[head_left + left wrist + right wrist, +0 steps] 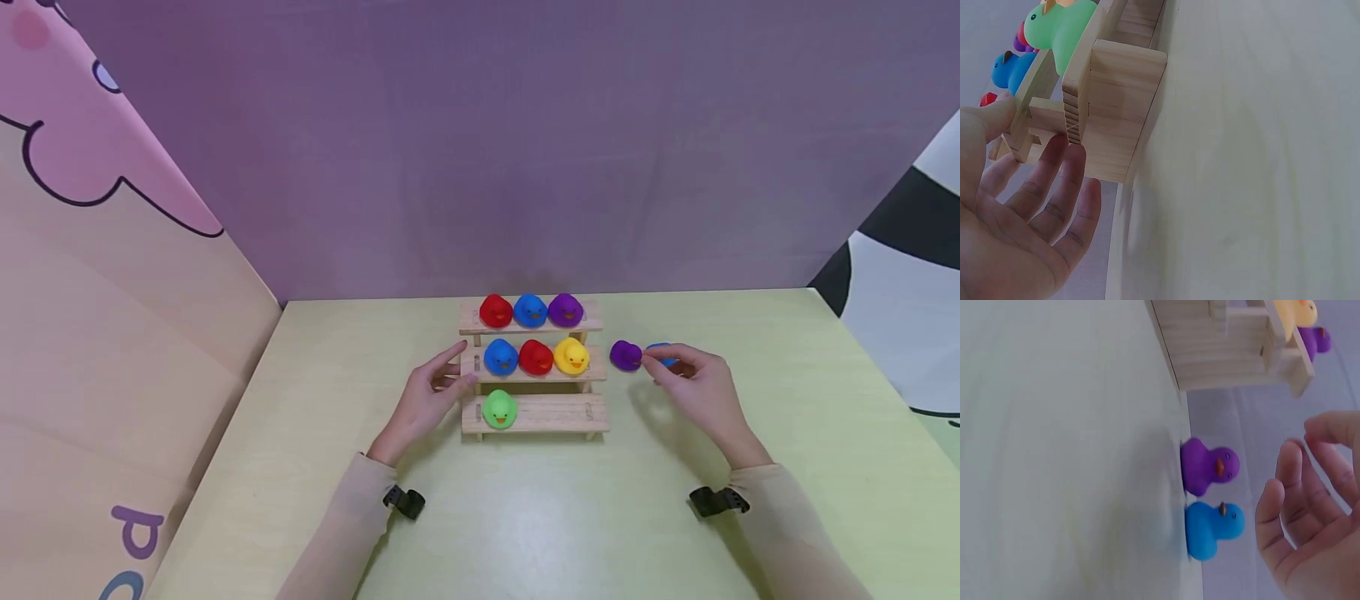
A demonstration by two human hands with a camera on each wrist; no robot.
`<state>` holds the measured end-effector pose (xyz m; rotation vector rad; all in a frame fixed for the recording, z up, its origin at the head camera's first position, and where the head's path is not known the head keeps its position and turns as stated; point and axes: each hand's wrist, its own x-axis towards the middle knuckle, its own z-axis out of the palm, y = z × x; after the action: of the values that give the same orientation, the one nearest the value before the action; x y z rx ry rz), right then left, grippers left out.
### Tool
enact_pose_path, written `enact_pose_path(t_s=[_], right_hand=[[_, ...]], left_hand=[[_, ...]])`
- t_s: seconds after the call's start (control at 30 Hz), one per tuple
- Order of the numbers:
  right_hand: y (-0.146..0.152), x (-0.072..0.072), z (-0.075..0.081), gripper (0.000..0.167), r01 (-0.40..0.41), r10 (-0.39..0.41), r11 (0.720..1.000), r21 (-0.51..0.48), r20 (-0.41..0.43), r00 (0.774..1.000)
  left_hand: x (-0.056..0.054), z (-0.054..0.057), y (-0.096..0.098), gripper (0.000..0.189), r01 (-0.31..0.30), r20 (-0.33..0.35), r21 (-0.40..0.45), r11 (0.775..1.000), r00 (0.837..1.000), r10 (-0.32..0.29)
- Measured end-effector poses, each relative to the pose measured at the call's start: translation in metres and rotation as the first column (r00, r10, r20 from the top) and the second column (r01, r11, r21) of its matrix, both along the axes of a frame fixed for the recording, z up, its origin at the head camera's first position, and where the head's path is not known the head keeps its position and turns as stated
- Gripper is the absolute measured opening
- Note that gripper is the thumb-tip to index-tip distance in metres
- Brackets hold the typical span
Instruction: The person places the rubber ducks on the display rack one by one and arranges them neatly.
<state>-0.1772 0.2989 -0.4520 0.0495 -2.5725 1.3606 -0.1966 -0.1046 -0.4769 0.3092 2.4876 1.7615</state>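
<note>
A three-step wooden rack [555,412] stands on the table. My left hand [431,398] holds the left end of its middle step, thumb at the front edge and index finger toward the back. The top step carries a red duck [496,311], a blue duck [530,311] and a purple duck [566,311]. Blue, red and yellow ducks [572,356] line the middle step, and a green duck [499,409] sits on the bottom step's left. My right hand [1319,506] is beside a loose purple duck [1207,467] and blue duck [1210,530], its fingers loosely bent with nothing between them.
The pale wooden table [540,517] meets a purple backdrop [480,150] just behind the rack. Printed panels rise on the left [112,317] and right [907,275]. Dark straps [405,502] are on both wrists.
</note>
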Motion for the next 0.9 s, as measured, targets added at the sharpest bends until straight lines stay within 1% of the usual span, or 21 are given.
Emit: enact_pose_path(t_s=[0.2, 0.33, 0.43, 0.53, 0.63, 0.83, 0.9], right_hand=[[0.015, -0.006, 0.0, 0.034, 0.073, -0.073, 0.997, 0.0, -0.004, 0.997], [0.023, -0.009, -0.003, 0.038, 0.093, -0.093, 0.996, -0.004, 0.036, 0.995], [0.027, -0.011, -0.007, 0.041, 0.079, -0.08, 0.997, 0.004, 0.078, 0.994], [0.031, -0.011, -0.011, 0.043, 0.048, -0.049, 0.999, 0.013, 0.104, 0.993], [0.033, -0.011, -0.012, 0.046, 0.034, -0.035, 0.999, 0.011, 0.115, 0.993], [0.033, -0.011, -0.01, 0.049, 0.042, -0.046, 0.999, 0.033, 0.13, 0.99], [0.034, -0.011, -0.01, 0.051, 0.024, -0.028, 0.999, 0.03, 0.138, 0.99]], left_hand=[[-0.001, -0.001, 0.0, 0.062, 0.009, -0.011, 0.012, 1.0, 1.0, -0.009], [-0.001, -0.001, -0.001, 0.061, 0.011, -0.011, 0.012, 1.0, 1.0, -0.011], [-0.001, -0.001, -0.001, 0.061, 0.011, -0.01, 0.01, 1.0, 1.0, -0.011], [-0.001, -0.002, -0.001, 0.061, 0.009, -0.011, 0.008, 1.0, 1.0, -0.009], [0.0, -0.002, -0.001, 0.061, 0.009, -0.011, 0.007, 1.0, 1.0, -0.009], [0.0, -0.001, -0.001, 0.062, 0.014, -0.01, 0.005, 1.0, 1.0, -0.014], [0.0, 0.0, -0.001, 0.062, 0.011, -0.009, 0.002, 1.0, 1.0, -0.011]])
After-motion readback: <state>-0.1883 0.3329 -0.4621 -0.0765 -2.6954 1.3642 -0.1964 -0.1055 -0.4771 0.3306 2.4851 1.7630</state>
